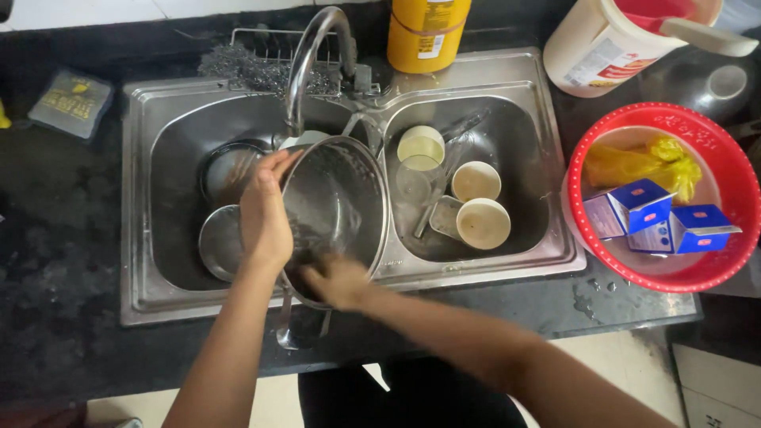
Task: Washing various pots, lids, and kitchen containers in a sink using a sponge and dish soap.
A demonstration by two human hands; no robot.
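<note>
A steel pot point(337, 202) is tilted on its side over the left basin of a double steel sink point(151, 305), its handle pointing toward me. My left hand point(264, 214) grips the pot's rim on the left. Inside the pot's lower edge, my right hand point(337, 281) is blurred and pressed against the metal; what it holds cannot be made out. The curved tap point(309, 59) stands just above the pot.
Steel plates point(222, 246) lie in the left basin. The right basin holds small bowls point(479, 222) and a clear glass point(414, 181). A red tub point(713, 273) with blue cartons point(634, 208) sits at right, a yellow bottle point(424, 32) and a steel scrubber point(246, 67) behind the sink.
</note>
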